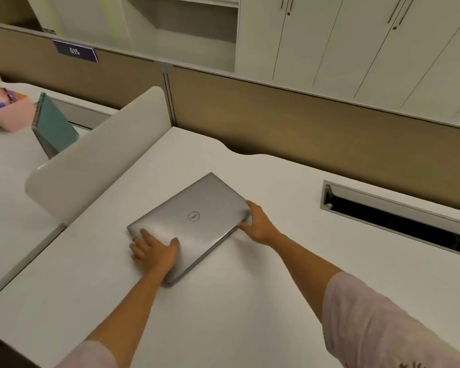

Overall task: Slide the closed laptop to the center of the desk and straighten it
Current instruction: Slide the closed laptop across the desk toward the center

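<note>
A closed silver laptop [194, 221] lies flat on the white desk [250, 301], turned at an angle to the desk's edges. It sits left of the desk's middle, near the side divider. My left hand [154, 252] grips the laptop's near-left corner, thumb on the lid and fingers curled over the edge. Over at the laptop's right corner, my right hand [258, 224] holds on, with its fingers on the lid's edge and its thumb beside the side.
A rounded white divider panel [98, 152] borders the desk on the left. A cable slot [398, 216] opens in the desk at the right rear. A tan partition wall [316, 134] runs along the back. On the neighbouring desk stand a teal notebook [55, 126] and a pink organiser [8, 110].
</note>
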Available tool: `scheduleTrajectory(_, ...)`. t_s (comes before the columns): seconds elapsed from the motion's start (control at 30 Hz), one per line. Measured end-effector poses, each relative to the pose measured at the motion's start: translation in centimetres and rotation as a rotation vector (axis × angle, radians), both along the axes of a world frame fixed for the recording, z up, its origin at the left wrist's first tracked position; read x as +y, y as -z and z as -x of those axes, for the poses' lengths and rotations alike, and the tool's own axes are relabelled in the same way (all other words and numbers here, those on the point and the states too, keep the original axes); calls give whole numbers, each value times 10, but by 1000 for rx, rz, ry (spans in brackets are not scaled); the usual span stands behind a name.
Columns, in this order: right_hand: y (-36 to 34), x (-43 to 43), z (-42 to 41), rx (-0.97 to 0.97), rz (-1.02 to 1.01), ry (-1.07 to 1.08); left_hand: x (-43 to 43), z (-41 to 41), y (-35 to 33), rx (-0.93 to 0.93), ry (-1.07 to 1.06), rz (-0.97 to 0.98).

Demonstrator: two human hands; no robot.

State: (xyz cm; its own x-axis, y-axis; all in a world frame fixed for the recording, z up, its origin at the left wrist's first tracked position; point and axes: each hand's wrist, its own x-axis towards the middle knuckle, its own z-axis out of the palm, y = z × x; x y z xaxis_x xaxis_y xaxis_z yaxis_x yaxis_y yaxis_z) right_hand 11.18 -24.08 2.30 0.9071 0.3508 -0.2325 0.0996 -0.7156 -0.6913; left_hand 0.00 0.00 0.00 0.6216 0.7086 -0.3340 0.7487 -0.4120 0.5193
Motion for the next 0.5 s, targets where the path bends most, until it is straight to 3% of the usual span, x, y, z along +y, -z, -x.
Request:
scheduleTrajectory(0.27,17,22,-34,128,-121,218,-1,-30,0,-24,-322,353)
scheduleTrajectory(0.5,35,25,-42,39,-131,338,0,-44,-1,-26,-532,363)
